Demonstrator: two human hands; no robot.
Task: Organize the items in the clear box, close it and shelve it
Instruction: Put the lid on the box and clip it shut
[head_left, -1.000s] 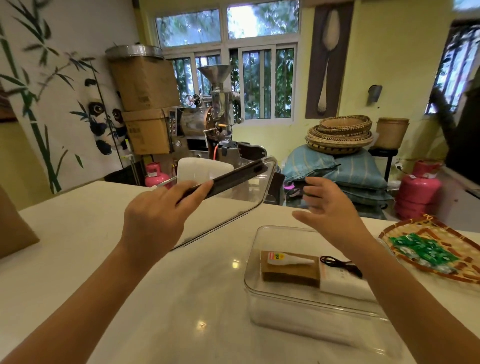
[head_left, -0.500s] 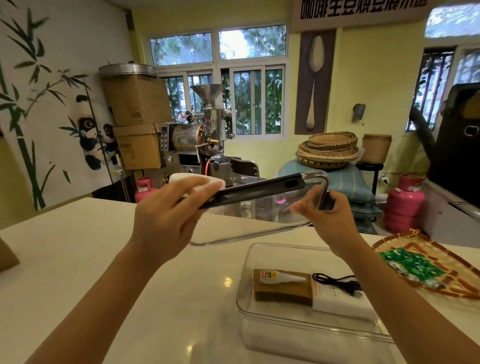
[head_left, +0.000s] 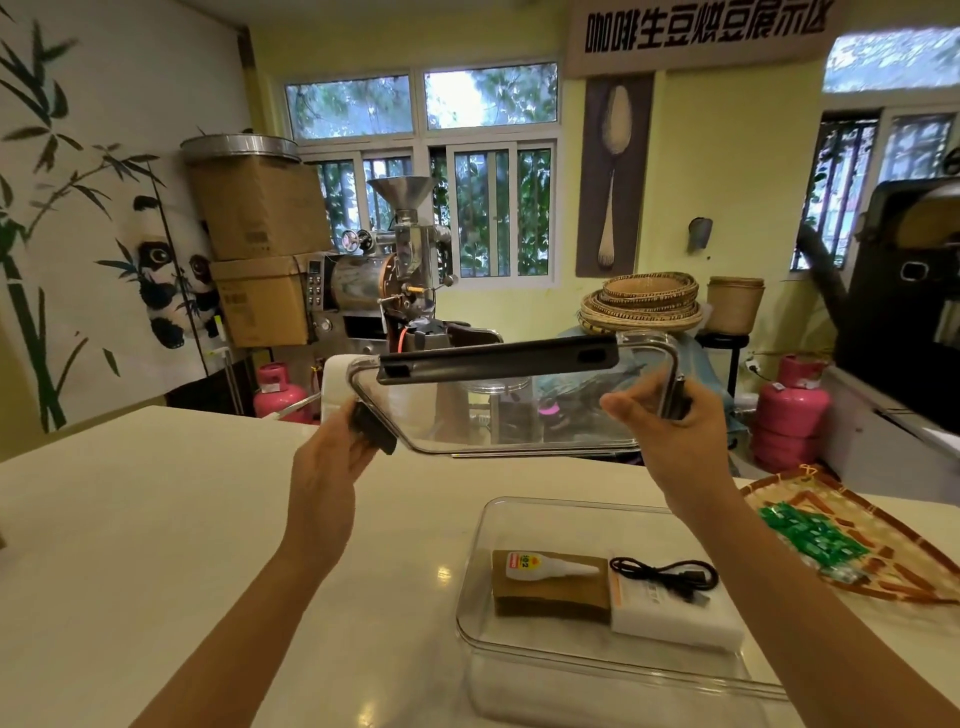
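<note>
Two hands hold the clear lid (head_left: 519, 400) up above the white counter (head_left: 130, 545), well apart from the clear box (head_left: 478, 613) at five o'clock. At three o'clock lies a woven tray (head_left: 883, 577) of green packets (head_left: 810, 535). Inside the box: a white box (head_left: 670, 618), brown block (head_left: 550, 592), black cable (head_left: 665, 571), glue bottle (head_left: 545, 564). The left hand (head_left: 332, 452) pinches a black latch (head_left: 374, 431); the right hand (head_left: 670, 426) clasps the lid's right end. A second ago only the left hand held it.
</note>
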